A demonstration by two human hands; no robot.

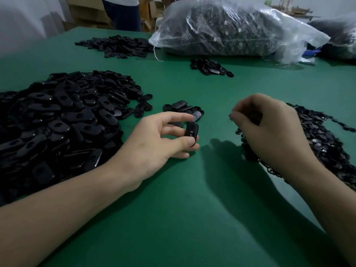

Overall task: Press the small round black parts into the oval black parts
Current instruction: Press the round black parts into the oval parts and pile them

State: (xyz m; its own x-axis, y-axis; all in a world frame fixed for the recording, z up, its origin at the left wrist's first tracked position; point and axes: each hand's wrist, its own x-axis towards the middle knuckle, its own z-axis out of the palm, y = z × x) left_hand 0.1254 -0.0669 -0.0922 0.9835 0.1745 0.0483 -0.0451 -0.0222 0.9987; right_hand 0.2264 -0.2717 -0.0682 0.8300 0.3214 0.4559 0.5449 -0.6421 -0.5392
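An oval black plastic part point(192, 132) is held clear of the green table point(173, 209), pinched at its ends between the thumb and fingers of the left hand point(154, 143). It is turned so that one broad face looks towards the right hand point(269, 132), presumably so that a round piece can be pressed in from that side.

The right hand is kept apart from the left, above the near edge of the heap of small round black parts point(323, 143), where the next piece is within reach. Its fingers are curled and the fingertips point(234, 117) drawn together. A dark speck is seen there, but whether a round part is pinched cannot be told.

The heap of oval black parts point(57, 122) is laid at the left, beside the hand that draws from it. A small cluster of oval parts point(183, 108) is set just beyond the left hand, possibly finished ones. A clear plastic bag point(231, 29) of dark stock is lying at the far edge.
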